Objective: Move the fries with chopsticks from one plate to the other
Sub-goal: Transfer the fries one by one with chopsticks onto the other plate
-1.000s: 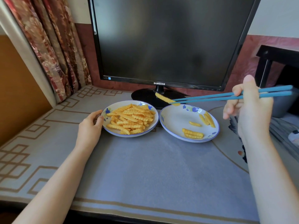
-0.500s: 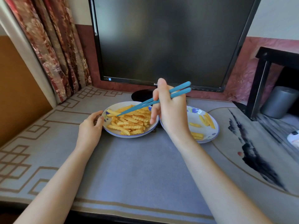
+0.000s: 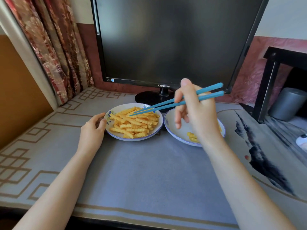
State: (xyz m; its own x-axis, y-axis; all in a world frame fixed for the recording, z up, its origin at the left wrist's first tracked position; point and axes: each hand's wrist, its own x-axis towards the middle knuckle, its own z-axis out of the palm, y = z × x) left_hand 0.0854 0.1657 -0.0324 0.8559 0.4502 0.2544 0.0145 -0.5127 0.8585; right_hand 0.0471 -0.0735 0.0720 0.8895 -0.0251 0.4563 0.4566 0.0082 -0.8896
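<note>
Two white plates with blue rims stand side by side on the mat. The left plate (image 3: 116,135) carries a heap of crinkle-cut fries (image 3: 134,124). The right plate (image 3: 169,127) is largely hidden by my right hand (image 3: 197,112); a few fries (image 3: 191,136) show near its front rim. That hand grips a pair of blue chopsticks (image 3: 167,103), whose tips rest slightly apart on top of the heap and pinch nothing that I can see. My left hand (image 3: 93,130) holds the left plate by its left rim.
A black Samsung monitor (image 3: 166,40) on a round stand (image 3: 149,97) rises just behind the plates. A patterned curtain (image 3: 54,47) hangs at the far left. At the right are a black frame (image 3: 269,87) and a grey cylinder (image 3: 289,103). The grey mat (image 3: 146,171) stretches to the desk's front edge.
A second ago the chopsticks held one fry above the right plate. My right hand has since swung left, and the chopstick tips now sit on the left plate's heap without that fry.
</note>
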